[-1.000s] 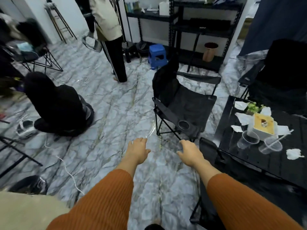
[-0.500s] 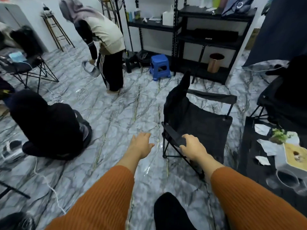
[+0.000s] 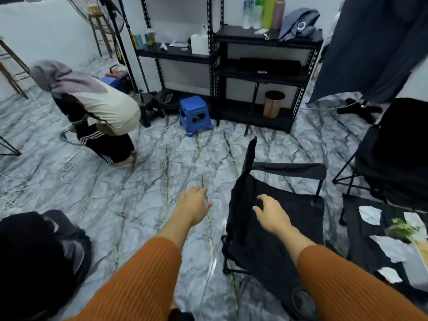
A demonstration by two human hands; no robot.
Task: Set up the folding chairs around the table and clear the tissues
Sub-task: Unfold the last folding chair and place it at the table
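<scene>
A black fabric folding chair (image 3: 294, 218) stands unfolded on the marble floor just ahead of me. My right hand (image 3: 271, 213) hovers over its seat with fingers loosely curled, holding nothing. My left hand (image 3: 193, 205) is stretched out over the floor left of the chair, fingers relaxed and empty. At the right edge is the black table (image 3: 361, 246) with several white tissues (image 3: 370, 215) and a small green plant (image 3: 403, 229) on it. A second black chair (image 3: 398, 156) stands beyond the table.
A person in a beige top (image 3: 99, 112) crouches at the left near loose cables on the floor. A black bundle (image 3: 39, 256) lies at lower left. Black shelving (image 3: 261, 72), a blue stool (image 3: 195, 114) and a copper bin (image 3: 273, 104) line the back wall.
The view has tilted up and come closer to the chair. My right hand has moved from the chair's left armrest to over the seat. The person at the left has crouched down.
</scene>
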